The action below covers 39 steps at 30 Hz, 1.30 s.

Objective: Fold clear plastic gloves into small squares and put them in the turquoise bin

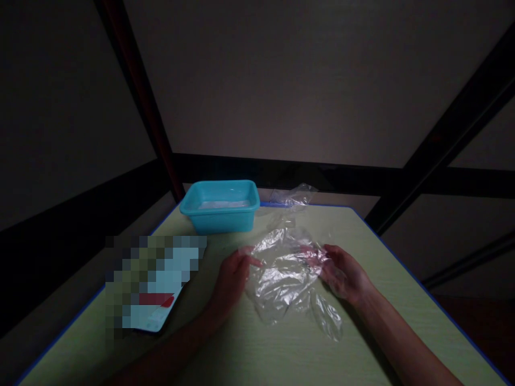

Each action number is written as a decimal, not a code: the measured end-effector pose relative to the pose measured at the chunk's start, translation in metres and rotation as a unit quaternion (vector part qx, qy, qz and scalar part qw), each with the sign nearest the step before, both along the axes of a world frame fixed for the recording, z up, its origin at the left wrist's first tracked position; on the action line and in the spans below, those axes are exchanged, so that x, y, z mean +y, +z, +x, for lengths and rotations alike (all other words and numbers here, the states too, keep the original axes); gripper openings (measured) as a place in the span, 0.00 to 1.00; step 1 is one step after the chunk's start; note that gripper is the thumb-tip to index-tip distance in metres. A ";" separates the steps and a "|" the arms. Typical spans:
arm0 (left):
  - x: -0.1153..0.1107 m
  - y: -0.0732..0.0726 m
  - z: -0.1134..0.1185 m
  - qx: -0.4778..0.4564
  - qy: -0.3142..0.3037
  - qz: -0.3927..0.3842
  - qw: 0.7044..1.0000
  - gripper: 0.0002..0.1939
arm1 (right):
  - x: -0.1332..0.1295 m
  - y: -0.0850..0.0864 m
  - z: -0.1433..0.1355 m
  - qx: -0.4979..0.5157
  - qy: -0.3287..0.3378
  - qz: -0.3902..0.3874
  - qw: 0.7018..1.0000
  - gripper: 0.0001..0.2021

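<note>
Crumpled, thin clear plastic film (281,273) spreads between my two hands above the middle of the table, with a long rounded lobe hanging at its lower right. I cannot tell if it is a bag or a glove. My left hand (235,273) pinches its left edge, the index finger reaching over it. On the other side, my right hand (341,271) grips the film, and its fingers show through the plastic. The film also lies against the base of this hand.
A turquoise plastic basin (221,220) with something whitish inside stands at the table's back left. More clear plastic (295,197) lies at the back edge. A flat tablet-like device (161,316), partly pixelated, rests at left on the pale table (277,354) with blue edging.
</note>
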State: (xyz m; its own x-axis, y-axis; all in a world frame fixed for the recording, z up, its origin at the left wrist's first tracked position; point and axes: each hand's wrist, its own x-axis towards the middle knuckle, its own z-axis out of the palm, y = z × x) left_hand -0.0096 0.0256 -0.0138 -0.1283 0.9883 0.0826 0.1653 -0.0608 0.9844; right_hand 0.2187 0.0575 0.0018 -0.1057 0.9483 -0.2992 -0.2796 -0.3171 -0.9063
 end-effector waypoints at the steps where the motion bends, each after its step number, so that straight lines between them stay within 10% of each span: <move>1: 0.000 0.001 0.000 -0.009 -0.001 -0.006 1.000 0.15 | 0.000 0.000 0.000 0.003 -0.006 0.003 1.000 0.06; 12: -0.009 0.021 -0.004 -0.012 0.071 -0.050 0.996 0.23 | -0.007 0.002 -0.010 -0.032 -0.104 0.087 0.990 0.18; 18: -0.012 0.031 -0.014 0.121 0.138 0.104 0.977 0.20 | -0.015 0.012 -0.018 -0.140 -0.173 0.244 0.944 0.12; 21: -0.021 0.030 -0.015 0.238 0.089 0.250 0.934 0.16 | -0.027 0.020 -0.027 -0.085 0.050 0.196 0.976 0.16; 25: -0.036 0.020 -0.003 0.354 -0.043 0.485 0.799 0.17 | -0.041 0.017 -0.040 0.106 0.274 0.011 0.956 0.30; 39: -0.066 0.028 0.017 0.460 -0.200 0.573 0.648 0.13 | -0.044 0.033 -0.034 0.240 0.170 0.015 0.956 0.26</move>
State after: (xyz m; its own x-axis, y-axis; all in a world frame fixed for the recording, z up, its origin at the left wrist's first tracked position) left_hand 0.0076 -0.0406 0.0144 0.7438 0.1506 0.6512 0.3967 -0.8836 -0.2487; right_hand 0.1846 0.0139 0.0350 -0.5269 0.8425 -0.1120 -0.5509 -0.4389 -0.7098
